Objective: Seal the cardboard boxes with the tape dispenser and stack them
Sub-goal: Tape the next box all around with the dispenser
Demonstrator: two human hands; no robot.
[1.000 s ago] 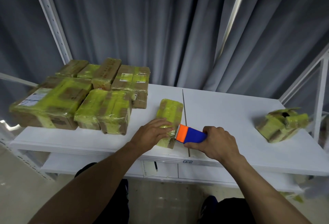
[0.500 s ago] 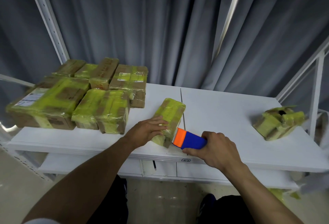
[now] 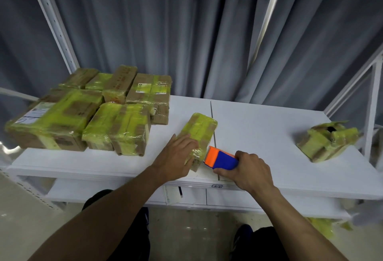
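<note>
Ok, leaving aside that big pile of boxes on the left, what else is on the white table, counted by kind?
Taped boxes: 2, the narrow box under the left hand and the crumpled box at the far right.
Tape dispenser: 1, gripped by the right hand.
Total: 3.

Table (image 3: 269, 136) runs across in front of you, with the curtain (image 3: 186, 32) behind its far edge. At the table's left end is a cluster of taped boxes (image 3: 116, 128), packed side by side in rows from front to back. Near the middle front a small box (image 3: 202, 128) lies at an angle, its right edge along the tabletop seam (image 3: 211, 111). Your left hand (image 3: 176, 157) rests on its near end. Just to the right, your right hand (image 3: 250, 171) holds the tape dispenser (image 3: 219, 158), whose front end meets the box's near corner. At the far right a crumpled box (image 3: 327, 140) sits alone, well apart. A lower shelf (image 3: 103, 190) lies under the tabletop.
</note>
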